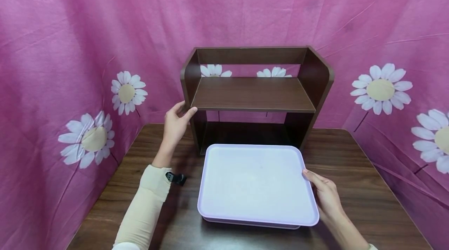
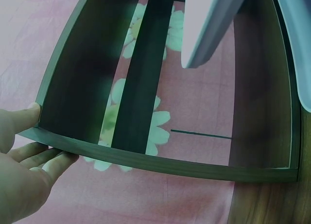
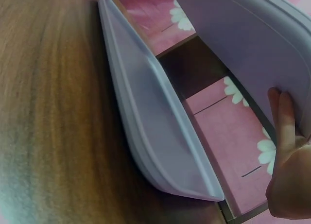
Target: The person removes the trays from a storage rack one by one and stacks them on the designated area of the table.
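Observation:
My left hand (image 1: 175,123) holds the left side panel of a dark brown two-tier shelf (image 1: 254,94), with the thumb at the front edge. In the left wrist view the other fingers (image 2: 60,165) lie along the panel's outer side. A shallow lavender tray (image 1: 257,183) is gripped at its right edge by my right hand (image 1: 324,195), thumb on top. The right wrist view shows two fingers (image 3: 286,112) flat against its underside. Below it a second lavender tray (image 3: 155,112) lies on the table, mostly hidden from the head view.
The shelf stands toward the back of a brown wooden table (image 1: 354,172). Behind and beside it hangs a pink curtain (image 1: 245,8) with white daisies. A black strap (image 1: 176,178) is on the left wrist.

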Demonstrator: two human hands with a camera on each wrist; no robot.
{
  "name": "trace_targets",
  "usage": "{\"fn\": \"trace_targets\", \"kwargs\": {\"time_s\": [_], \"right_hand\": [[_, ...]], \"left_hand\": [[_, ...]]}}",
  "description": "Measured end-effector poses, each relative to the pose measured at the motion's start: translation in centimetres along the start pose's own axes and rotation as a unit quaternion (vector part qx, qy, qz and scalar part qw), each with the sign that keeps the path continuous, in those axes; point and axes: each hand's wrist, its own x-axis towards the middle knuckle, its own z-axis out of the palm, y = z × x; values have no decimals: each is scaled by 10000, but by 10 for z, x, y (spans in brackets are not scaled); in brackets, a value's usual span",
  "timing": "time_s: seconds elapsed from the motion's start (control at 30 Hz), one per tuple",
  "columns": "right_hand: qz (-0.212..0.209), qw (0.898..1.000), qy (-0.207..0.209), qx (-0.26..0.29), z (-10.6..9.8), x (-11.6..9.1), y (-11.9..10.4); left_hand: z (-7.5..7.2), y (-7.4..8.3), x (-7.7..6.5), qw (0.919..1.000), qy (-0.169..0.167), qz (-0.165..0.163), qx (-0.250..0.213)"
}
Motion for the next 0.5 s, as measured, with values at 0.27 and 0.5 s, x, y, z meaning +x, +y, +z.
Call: {"fn": "trace_targets", "kwargs": {"time_s": [0.27, 0.5], "right_hand": [[84, 9999, 74, 13, -1, 2, 10], [153, 9997, 187, -43, -1, 4, 17]], "left_hand": [[0, -1, 2, 9998, -16, -198, -99], [1, -1, 1, 9997, -9, -184, -131]]}}
